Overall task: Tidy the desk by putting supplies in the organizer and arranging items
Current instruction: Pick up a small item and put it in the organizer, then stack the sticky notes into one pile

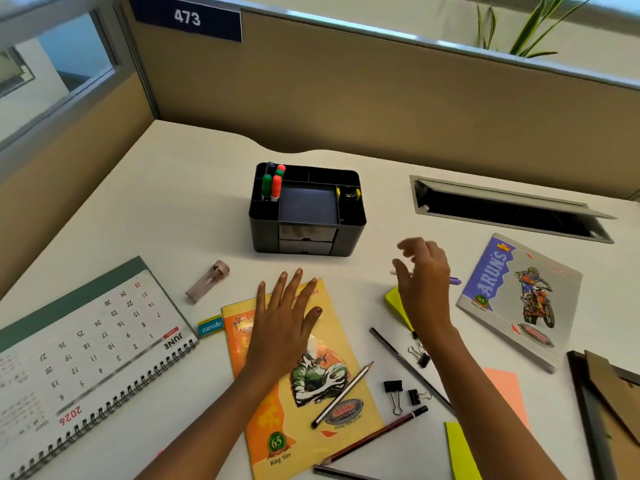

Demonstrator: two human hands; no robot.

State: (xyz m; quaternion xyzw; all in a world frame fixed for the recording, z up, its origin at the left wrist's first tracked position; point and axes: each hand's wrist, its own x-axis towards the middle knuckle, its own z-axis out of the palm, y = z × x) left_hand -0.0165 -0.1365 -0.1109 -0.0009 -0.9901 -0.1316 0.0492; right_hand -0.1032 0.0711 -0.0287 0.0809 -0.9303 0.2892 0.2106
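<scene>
While the left hand [282, 323] lies flat, fingers [292, 289] spread, on the yellow notebook [304, 420], the right hand [426, 285] hovers over a purple pen [455, 280], fingers loosely bent, empty. The organizer [264, 233] stands just behind.

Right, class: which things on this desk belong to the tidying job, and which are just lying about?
Part of the job: organizer, pencils, binder clips, eraser, purple pen, sticky notes, yellow notebook, motorbike notebook, calendar.

Just there: cable hatch, number plate, plant.
</scene>
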